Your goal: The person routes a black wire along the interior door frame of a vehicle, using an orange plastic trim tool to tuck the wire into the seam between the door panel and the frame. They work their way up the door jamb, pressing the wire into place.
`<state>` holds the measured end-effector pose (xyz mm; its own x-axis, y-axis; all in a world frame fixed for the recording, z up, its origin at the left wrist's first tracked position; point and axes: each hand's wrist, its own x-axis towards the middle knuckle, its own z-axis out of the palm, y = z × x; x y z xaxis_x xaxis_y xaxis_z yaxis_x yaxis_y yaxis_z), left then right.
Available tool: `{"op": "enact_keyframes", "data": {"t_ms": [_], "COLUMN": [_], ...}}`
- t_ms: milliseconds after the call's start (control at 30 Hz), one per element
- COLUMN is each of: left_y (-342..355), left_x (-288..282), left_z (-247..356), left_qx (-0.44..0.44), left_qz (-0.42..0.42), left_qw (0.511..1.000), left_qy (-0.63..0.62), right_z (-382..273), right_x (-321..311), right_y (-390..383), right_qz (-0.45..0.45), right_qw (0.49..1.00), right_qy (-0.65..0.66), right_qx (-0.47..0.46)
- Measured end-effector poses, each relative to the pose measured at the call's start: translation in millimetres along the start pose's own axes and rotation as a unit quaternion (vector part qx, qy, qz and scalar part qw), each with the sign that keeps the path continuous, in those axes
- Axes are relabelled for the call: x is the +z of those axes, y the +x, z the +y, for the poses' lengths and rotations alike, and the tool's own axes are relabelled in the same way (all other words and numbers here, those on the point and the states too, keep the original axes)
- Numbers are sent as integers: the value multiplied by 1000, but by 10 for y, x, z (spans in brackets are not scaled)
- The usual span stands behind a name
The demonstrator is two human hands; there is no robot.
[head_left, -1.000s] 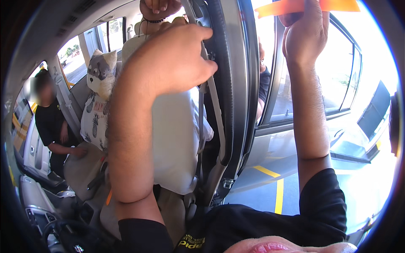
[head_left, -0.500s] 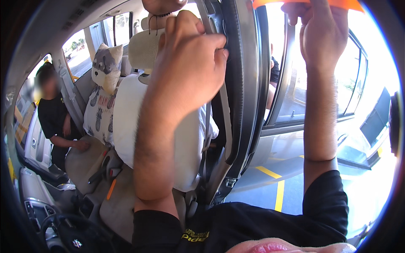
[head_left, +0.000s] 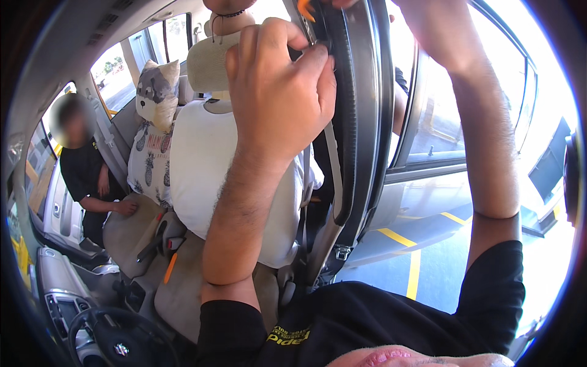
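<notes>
My left hand is raised to the upper door pillar, thumb and fingers pinched together at its inner edge. What sits between those fingertips is hidden. A grey seat belt runs down the pillar below this hand. My right hand reaches up to the top edge, mostly cut off with its fingers nearly out of sight. Close to its fingertips the end of an orange trim tool shows beside the pillar, just above my left hand.
A person in black leans in at the far side doorway. Another person's neck with a dark cord shows behind the headrest. A second orange tool lies on the front seat near the steering wheel. The rear door stands at right.
My right hand has swung inward and up, bringing the orange tool from outside the door frame to the pillar. My left hand remains pinched at the pillar, slightly shifted.
</notes>
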<state>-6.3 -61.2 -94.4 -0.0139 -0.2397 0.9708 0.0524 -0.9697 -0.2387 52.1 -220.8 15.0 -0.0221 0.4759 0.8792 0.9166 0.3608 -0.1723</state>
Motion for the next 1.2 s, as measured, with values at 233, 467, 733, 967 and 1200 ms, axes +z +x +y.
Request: {"op": "enact_keyframes", "data": {"t_ms": [233, 467, 733, 967, 1200], "left_y": [-169, -28, 167, 13, 33], "left_x": [10, -145, -380, -308, -175], "left_z": [-158, -264, 38, -30, -54], "left_qx": [-129, -74, -55, -70, -120], "left_qz": [118, -53, -176, -196, -120], "left_qw": [953, 966, 978, 975, 965], "left_qy": [-247, -243, -93, -79, -201], "right_z": [335, -49, -105, -272, -46], "right_x": [-120, -25, 9, 148, 107], "right_y": [-83, -160, -119, -263, -284], "right_qz": [-140, -152, -112, 16, 122], "right_qw": [968, 983, 979, 999, 990], "right_qy": [-75, -87, -13, -22, 0], "right_qx": [-192, -56, 171, 22, -76]}}
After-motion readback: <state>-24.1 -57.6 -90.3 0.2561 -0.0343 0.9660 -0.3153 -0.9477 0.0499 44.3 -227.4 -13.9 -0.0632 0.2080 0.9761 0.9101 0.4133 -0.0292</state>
